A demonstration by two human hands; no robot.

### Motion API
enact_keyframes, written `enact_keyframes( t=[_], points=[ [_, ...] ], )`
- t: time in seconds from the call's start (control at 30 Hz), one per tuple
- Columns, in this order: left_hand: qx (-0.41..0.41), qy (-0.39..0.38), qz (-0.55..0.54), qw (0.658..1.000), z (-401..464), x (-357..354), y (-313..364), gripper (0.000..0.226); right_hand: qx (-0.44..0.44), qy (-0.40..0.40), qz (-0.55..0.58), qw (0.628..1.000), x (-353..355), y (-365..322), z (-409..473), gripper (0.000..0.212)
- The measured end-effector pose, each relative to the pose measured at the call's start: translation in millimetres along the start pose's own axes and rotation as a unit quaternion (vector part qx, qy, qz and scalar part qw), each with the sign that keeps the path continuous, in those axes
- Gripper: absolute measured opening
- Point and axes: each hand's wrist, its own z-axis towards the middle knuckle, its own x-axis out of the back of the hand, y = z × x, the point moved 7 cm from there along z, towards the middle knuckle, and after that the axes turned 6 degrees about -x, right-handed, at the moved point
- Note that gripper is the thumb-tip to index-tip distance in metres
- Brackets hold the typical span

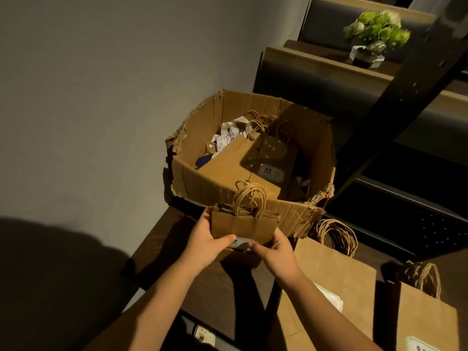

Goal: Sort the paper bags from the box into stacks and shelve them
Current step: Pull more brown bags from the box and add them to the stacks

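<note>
Two hands meet in front of me on a small bundle of brown paper bags with twisted cord handles (244, 225): my left hand (202, 245) has its grip round the left edge, thumb on the face, and my right hand (274, 252) pinches the lower right corner. The bundle hangs over the dark wooden counter (162, 249). To the right lie two stacks of larger brown bags (336, 272). Just beyond stands the torn cardboard box (200, 184), more bags inside. Farther off sits a green potted plant (377, 34).
</note>
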Motion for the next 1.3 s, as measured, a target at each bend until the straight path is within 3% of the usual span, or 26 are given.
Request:
enact_keyframes(
  t=[0.27,0.53,0.77,1.0,1.3],
  points=[
    [0.012,-0.028,0.009,1.000,-0.5,-10.9,-17.6,0.051,-0.006,0.003,0.011,1.000,-2.1,7.7,-0.8,0.039],
    [0.017,-0.053,0.066,0.996,-1.1,-5.9,-21.6,0.011,-0.024,0.028,0.028,0.999,-2.5,18.0,2.5,0.027],
    [-0.033,-0.097,-0.052,0.993,-15.4,-21.4,27.4,0.028,-0.026,0.008,0.066,0.997,25.9,-3.6,-21.1,0.023],
    [-0.044,-0.121,-0.150,0.980,-39.4,-94.7,80.7,0.037,0.012,0.044,0.149,0.988,90.2,-22.6,-76.9,0.038],
    [-0.008,-0.248,0.006,0.969,-93.5,-264.1,64.6,0.052,-0.027,0.240,0.114,0.964,223.9,38.5,-171.1,0.029]
  ],
)
